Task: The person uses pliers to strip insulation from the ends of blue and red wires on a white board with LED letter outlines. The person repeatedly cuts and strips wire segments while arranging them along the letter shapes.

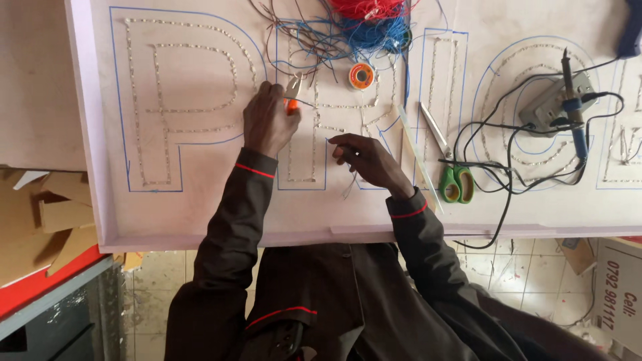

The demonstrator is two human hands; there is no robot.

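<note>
Gripping orange-handled pliers (291,93) in left hand (266,120) fingers, right hand (364,159) fingers pinching thin wire (350,184) below.

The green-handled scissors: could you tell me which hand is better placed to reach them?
Probably the right hand, lying nearer the scissors and pinching only thin wire; the left hand grips orange pliers.

Bare worktop (200,214) lies open along the near edge below my fingers, and to the left over the big outlined letter. Ahead, a tangle of red and blue wires (364,27) and a solder spool (361,75) block the way. Right: white rod (418,157), green-handled scissors (449,167), black cord loops (515,167), soldering iron (574,107).
</note>
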